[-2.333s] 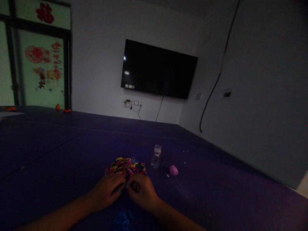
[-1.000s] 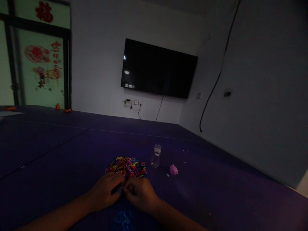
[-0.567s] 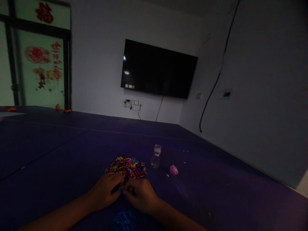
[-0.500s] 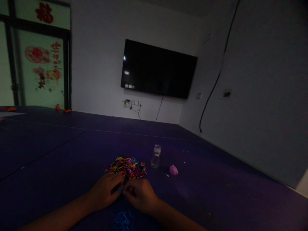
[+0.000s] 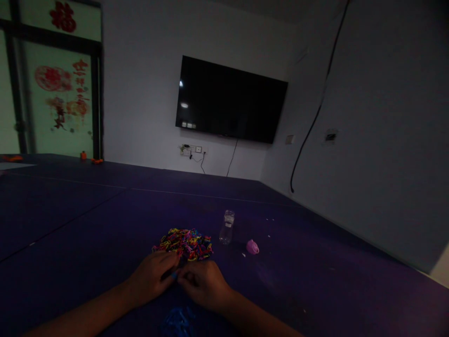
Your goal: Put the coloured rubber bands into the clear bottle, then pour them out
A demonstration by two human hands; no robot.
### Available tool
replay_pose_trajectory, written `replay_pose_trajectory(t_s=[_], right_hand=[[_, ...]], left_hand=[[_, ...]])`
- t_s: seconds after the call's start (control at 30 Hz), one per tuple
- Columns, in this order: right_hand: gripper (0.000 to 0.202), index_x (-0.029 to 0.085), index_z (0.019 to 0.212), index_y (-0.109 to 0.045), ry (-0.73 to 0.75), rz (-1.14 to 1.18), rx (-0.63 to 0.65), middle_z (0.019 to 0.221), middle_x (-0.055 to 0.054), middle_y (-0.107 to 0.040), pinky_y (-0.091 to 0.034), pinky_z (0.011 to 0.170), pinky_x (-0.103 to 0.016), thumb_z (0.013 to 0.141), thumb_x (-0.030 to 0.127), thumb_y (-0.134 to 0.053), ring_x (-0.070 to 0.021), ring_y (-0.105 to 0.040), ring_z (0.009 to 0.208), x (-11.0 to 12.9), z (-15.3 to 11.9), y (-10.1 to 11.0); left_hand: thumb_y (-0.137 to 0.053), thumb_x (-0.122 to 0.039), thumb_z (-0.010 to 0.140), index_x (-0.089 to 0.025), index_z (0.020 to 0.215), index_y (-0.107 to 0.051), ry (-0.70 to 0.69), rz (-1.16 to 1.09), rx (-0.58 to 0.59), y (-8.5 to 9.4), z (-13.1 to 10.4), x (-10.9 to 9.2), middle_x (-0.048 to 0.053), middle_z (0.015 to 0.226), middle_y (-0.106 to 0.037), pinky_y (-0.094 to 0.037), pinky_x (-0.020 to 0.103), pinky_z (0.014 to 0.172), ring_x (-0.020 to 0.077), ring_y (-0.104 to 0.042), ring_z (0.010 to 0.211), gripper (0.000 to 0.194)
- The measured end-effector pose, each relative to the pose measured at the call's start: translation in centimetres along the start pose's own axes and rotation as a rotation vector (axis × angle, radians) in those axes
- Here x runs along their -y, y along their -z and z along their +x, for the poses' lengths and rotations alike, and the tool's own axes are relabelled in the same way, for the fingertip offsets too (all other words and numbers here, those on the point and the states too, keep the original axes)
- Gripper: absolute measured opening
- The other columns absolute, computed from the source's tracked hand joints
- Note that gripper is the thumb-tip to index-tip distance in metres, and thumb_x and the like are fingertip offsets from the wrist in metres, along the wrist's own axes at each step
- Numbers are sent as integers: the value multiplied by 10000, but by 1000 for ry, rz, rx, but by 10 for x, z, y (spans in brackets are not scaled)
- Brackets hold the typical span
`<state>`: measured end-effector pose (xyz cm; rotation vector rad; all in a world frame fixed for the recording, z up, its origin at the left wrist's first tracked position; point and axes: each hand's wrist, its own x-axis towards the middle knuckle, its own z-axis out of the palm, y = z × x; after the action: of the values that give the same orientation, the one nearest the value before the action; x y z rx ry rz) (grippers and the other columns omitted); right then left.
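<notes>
My left hand (image 5: pixel 154 277) and my right hand (image 5: pixel 204 284) meet just in front of a heap of multicoloured rubber bands (image 5: pixel 185 243). Both have their fingers curled into a pinch, the tips almost touching. A small blue rubber band (image 5: pixel 174 275) shows between the fingertips, partly hidden by them. Nearer to me, below the hands, lies a dim pile of blue bands (image 5: pixel 178 322). A clear bottle (image 5: pixel 226 229) stands uncapped to the right of the heap, and a pink cap (image 5: pixel 252 246) with a loop rests beside it.
The purple tabletop (image 5: pixel 298 281) reaches back to the wall, with a few white scraps near the cap. Small orange objects (image 5: pixel 83 155) sit at the far left. A black television (image 5: pixel 231 100) hangs on the wall, and a dark cable (image 5: pixel 308 133) runs down the right wall.
My hands stay almost in place, with slight finger movement around the blue band, which now shows as a smaller piece. Bottle, cap and heap have not moved.
</notes>
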<state>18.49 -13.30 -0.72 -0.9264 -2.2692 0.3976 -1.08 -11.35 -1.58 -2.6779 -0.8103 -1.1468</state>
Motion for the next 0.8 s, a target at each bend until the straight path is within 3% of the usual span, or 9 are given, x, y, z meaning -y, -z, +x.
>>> replay_pose_trajectory(t_s=[0.3,0.53,0.8], right_hand=[[114,208,794,-653,64,-69,46,689,17,-669,-384,527,-182,783,209,-539,-95,-587,572,3,0,2],[147,194,841,-664,50,-14,-34,683,3,-668,-369,504,-179,795,227,-528,-90,-563,538,5,-3,4],[110,215,761,-638,-88,25,-113,645,30,-648,-347,490,-177,772,190,-531,-83,-540,516,7,1,7]], left_hand=[[-432,-228,844,-200,696,-467,14,23,5,7,6,-9,-4,642,-544,-367,234,527,143,-517,598,156],[-426,-264,860,-198,750,-505,20,9,23,8,5,-9,8,683,-569,-381,237,549,147,-529,621,150],[-495,-424,880,-201,622,-427,-15,42,-17,8,6,-11,-25,580,-515,-342,230,499,120,-484,537,347]])
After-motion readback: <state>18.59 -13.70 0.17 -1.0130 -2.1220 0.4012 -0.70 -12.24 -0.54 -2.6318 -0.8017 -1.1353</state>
